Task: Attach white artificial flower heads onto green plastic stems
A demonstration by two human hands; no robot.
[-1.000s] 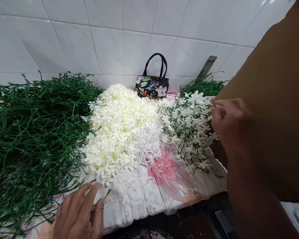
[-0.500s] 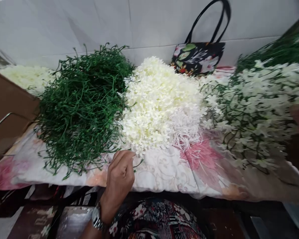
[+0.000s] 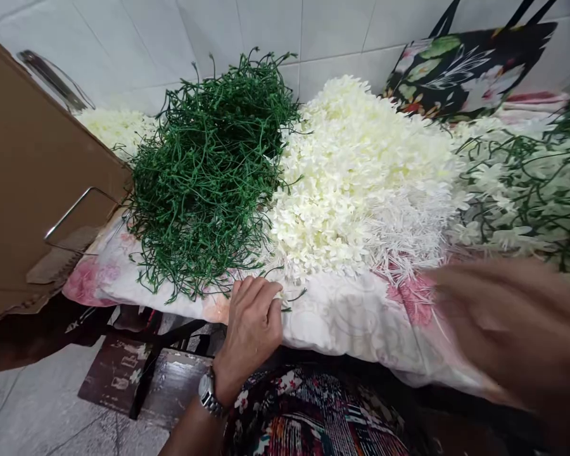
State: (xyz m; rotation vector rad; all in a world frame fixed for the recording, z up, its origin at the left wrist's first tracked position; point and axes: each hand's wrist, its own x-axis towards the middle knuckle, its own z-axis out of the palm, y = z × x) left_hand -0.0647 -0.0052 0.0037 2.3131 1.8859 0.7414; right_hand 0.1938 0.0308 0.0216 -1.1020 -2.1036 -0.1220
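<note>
Centrally, a heap of creamy white blossoms (image 3: 332,171) is lying just beyond and rightward of our left hand (image 3: 254,316), with green stems (image 3: 213,164) heaped to the blossoms' left, running lengthwise away from us, and white filaments (image 3: 411,231) spilling at their right front. Our left hand is resting nearest, curled down; a green tip (image 3: 299,296) is poking out beside it, but we cannot tell whether it is gripped. Our right hand (image 3: 508,323) is hovering, blurred, over the cloth's (image 3: 342,310) right side; we cannot tell what it is holding, if anything. Beyond, a floral bag (image 3: 460,76) is standing, its contents hidden.
</note>
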